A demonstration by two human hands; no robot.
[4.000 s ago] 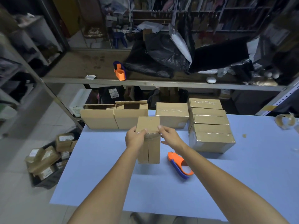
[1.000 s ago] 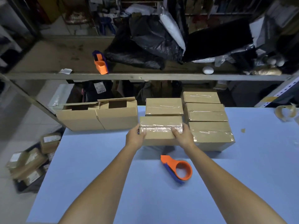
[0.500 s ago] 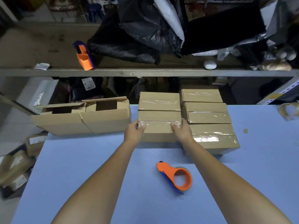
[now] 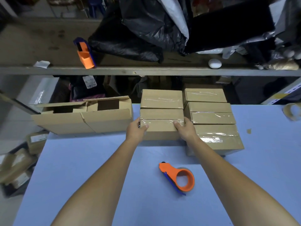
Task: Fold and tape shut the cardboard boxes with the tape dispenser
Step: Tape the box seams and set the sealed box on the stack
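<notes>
- Cardboard front box [image 4: 160,130], its top sealed with clear tape, stood on the blue table [image 4: 97,160], its far side against another taped box [image 4: 161,99].
- Our left hand [image 4: 136,130] gripped the front box's left end, thumb curled over the top edge.
- Our right hand [image 4: 185,129] gripped the right end the same way, just beside a group of taped boxes [image 4: 211,119].
- Orange tape dispenser [image 4: 178,177] lay on the table nearer us, between our forearms, touched by neither hand.
- Two open boxes [image 4: 81,119], flaps up, sat side by side at the table's far left.
- We logged a second dispenser [image 4: 84,54] and black bags [image 4: 130,38] on the shelf [image 4: 162,71] beyond, and a tape roll [image 4: 293,111] at the table's right edge.
</notes>
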